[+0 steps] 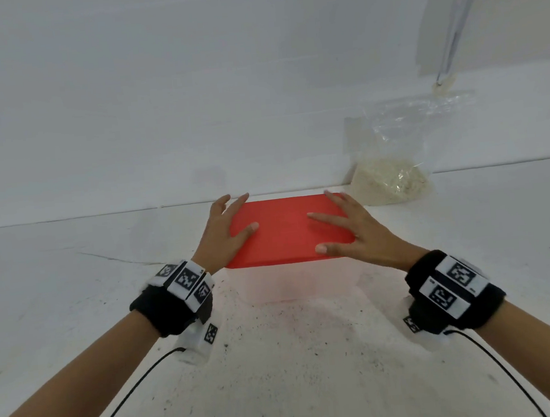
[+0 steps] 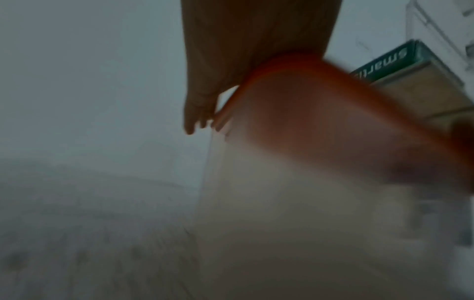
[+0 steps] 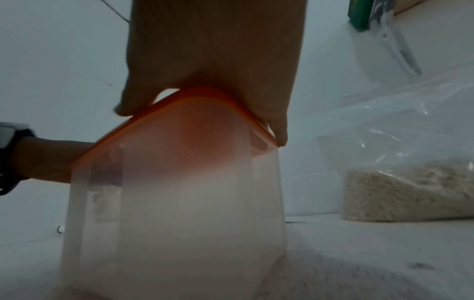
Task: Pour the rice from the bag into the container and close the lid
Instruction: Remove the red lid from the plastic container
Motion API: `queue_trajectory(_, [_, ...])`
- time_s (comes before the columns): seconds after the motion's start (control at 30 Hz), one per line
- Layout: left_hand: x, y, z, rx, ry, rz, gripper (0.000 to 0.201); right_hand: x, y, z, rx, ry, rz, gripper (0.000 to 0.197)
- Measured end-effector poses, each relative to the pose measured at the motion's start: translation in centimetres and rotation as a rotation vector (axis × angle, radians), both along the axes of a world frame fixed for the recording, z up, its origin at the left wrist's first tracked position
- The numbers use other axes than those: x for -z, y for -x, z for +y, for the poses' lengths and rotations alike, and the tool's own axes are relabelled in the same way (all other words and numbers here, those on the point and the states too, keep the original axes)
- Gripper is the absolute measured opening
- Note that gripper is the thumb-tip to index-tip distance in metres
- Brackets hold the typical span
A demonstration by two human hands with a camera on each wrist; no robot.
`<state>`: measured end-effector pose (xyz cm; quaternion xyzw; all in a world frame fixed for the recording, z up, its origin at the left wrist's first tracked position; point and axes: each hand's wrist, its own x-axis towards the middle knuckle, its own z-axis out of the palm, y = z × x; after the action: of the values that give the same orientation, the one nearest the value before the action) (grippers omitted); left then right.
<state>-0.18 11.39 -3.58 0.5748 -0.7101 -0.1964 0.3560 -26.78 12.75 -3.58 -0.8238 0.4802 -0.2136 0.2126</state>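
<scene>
On a white table, at the centre of the head view, stands a clear plastic container topped by a red lid. Both hands lie flat on that lid. At its left end, the left hand has its fingers spread and nearly straight, thumb resting on the red top and fingertips reaching past the far edge. Over the right end, the right hand rests in the same way, fingers wide and straight, thumb at the near rim. Neither hand curls around anything. Behind the container and to its right, a clear plastic bag of rice stands against the white wall, its lower part full of pale grains. The left wrist view is blurred; the lid seems seated on the rim there.
</scene>
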Motion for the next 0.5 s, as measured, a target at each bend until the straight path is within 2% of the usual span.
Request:
queue_trajectory(0.07, [0.7,0.2,1.1,-0.050,-0.144,0.152,0.060,0.2,0.4,0.4,-0.023,-0.021,0.070,0.088])
queue_trajectory(0.17, [0.9,0.5,1.6,-0.082,-0.253,0.391,0.059,0.1,0.4,0.7,-0.019,0.003,0.139,0.086])
queue_trajectory(0.27, [0.4,0.8,1.7,-0.080,-0.247,0.406,0.057,0.2,-0.3,1.0,-0.032,0.145,0.345,0.087])
queue_trajectory(0.33, [0.3,0.8,1.9,-0.063,-0.228,0.409,0.065,0.2,-0.7,1.1,-0.037,0.223,0.449,0.091])
queue_trajectory(0.43, [0.1,0.8,2.1,-0.065,-0.215,0.490,0.069,0.1,-1.0,1.3,-0.064,0.228,0.494,0.100])
queue_trajectory(0.5, [0.1,0.9,1.9,-0.064,-0.193,0.473,0.067,-0.1,-1.0,1.3,-0.078,0.235,0.532,0.102])
